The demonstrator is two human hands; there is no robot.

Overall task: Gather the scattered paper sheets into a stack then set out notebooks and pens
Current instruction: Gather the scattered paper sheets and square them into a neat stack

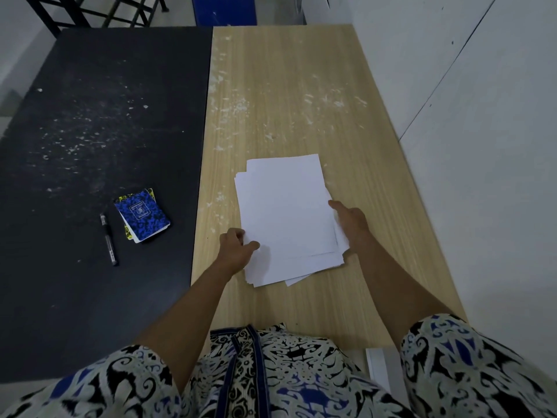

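A loose pile of white paper sheets (286,215) lies on the wooden table (289,95), its edges uneven and fanned at the near end. My left hand (236,248) pinches the pile's near left edge, thumb on top. My right hand (351,224) grips the right edge, fingers curled at the side. On the black table (90,116) to the left lie a blue patterned notebook (141,214) stacked on a yellow one (129,233), with a black pen (108,239) beside them.
The two tables stand edge to edge. A white wall runs close along the right side of the wooden table. A black metal frame (90,10) and a blue object (224,9) stand beyond the far edges. White specks dot both tabletops.
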